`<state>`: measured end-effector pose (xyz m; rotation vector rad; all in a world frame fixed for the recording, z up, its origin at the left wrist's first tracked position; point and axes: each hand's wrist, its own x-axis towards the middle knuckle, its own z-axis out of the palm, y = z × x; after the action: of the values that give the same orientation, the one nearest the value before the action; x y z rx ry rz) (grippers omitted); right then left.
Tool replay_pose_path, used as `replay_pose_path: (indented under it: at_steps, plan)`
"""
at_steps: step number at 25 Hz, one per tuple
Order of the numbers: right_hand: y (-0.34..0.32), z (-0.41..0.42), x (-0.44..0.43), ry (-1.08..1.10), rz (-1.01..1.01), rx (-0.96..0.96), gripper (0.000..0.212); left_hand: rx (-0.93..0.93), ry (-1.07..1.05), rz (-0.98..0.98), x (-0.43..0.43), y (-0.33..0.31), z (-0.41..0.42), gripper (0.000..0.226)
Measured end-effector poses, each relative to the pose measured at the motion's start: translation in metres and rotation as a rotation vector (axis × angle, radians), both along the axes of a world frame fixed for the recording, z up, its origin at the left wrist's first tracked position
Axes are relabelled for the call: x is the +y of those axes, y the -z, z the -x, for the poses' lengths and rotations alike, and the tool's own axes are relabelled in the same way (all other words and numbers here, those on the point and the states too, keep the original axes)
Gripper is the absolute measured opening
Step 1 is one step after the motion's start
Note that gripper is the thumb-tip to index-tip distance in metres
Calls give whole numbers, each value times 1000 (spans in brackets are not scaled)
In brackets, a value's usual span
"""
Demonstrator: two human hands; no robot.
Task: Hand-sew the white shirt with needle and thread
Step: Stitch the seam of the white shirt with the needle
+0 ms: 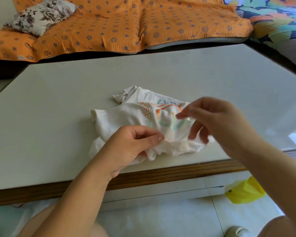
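The white shirt, with orange and green lettering, lies crumpled on the table near its front edge. My left hand grips a bunched fold of the shirt at its near edge, the thumb pressing cloth against the curled fingers. My right hand is raised just above the right side of the shirt and is blurred by motion. Its thumb and forefinger are pinched together at about the printed letters, while the other fingers hang down. The needle and thread are too thin and blurred to make out.
The pale table has a wooden front edge. Behind it runs a sofa with an orange patterned cover and a flowered cushion. A yellow bag lies on the tiled floor at the lower right.
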<state>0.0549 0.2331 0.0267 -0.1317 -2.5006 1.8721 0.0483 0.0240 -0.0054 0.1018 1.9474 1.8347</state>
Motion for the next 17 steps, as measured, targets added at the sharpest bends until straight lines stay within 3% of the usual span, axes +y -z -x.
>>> replay_pose_path:
  at_steps: [3,10,17]
  plan:
    - [1,-27,-25,-231,145,-192,15,83,-44,-20,6,-3,-4,18]
    - [10,-26,-28,-97,-46,-18,12,230,-50,163,-8,2,-5,17]
    - [11,-26,-30,-51,-45,-22,10,231,-71,172,-9,-1,-6,13]
